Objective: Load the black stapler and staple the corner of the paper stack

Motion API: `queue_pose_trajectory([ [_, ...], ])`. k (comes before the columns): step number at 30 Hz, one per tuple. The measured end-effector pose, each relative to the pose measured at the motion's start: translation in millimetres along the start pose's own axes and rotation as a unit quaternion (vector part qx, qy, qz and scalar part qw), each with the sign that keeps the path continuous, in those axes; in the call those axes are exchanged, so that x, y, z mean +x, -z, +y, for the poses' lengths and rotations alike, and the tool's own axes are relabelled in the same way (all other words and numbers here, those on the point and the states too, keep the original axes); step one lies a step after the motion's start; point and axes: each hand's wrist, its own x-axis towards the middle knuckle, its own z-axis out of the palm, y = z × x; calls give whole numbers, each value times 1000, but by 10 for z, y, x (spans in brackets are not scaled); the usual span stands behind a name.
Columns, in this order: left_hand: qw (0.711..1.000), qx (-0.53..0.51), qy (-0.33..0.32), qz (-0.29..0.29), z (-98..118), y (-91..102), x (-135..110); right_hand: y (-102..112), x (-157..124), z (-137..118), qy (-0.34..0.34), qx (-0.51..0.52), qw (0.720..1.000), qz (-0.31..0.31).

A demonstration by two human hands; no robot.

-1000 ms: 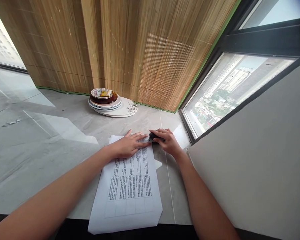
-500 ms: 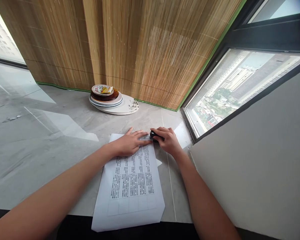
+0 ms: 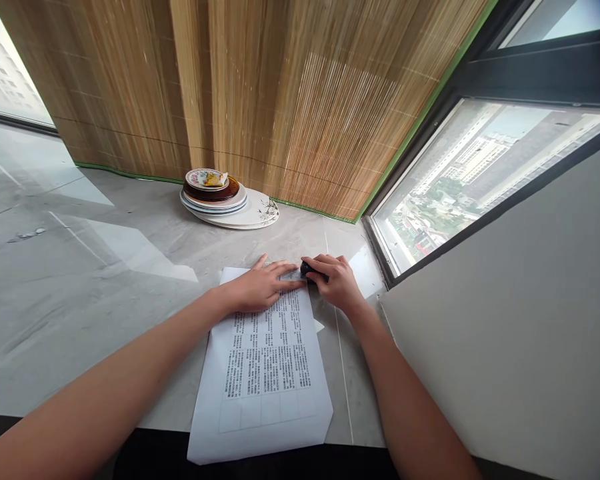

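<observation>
A stack of printed white sheets (image 3: 265, 373) lies on the grey stone counter (image 3: 80, 293), its near edge hanging over the counter's front. My left hand (image 3: 260, 288) rests flat on the upper part of the paper, fingers stretched out. My right hand (image 3: 336, 283) is closed over a small black stapler (image 3: 307, 271) at the paper's top right corner. The stapler is mostly hidden under my fingers.
A pile of plates (image 3: 220, 200) with a small patterned dish on top stands at the back, by the bamboo blind (image 3: 290, 100). A window (image 3: 460, 180) is at the right, and a grey wall (image 3: 520, 320) runs close along my right arm.
Both hands and the stapler stay where they were on the paper. Only the view has shifted slightly.
</observation>
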Motion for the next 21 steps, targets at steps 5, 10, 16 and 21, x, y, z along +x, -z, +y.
queue_pose_trajectory([
  [5, 1000, 2, 2, -7, -2, -7, 5, -3, 4, 4, -4, 6, 1000, -1],
  [10, 1000, 10, 5, -2, 19, 9, 8, 19, 17, -35, -10, -9, 1000, -12],
  [16, 1000, 8, 4, -6, 19, 9, 8, 3, 47, -144, -25, -82, 995, -42],
  [21, 1000, 1, 9, -2, -29, -31, 13, -24, 36, -201, -4, -129, 990, -49],
])
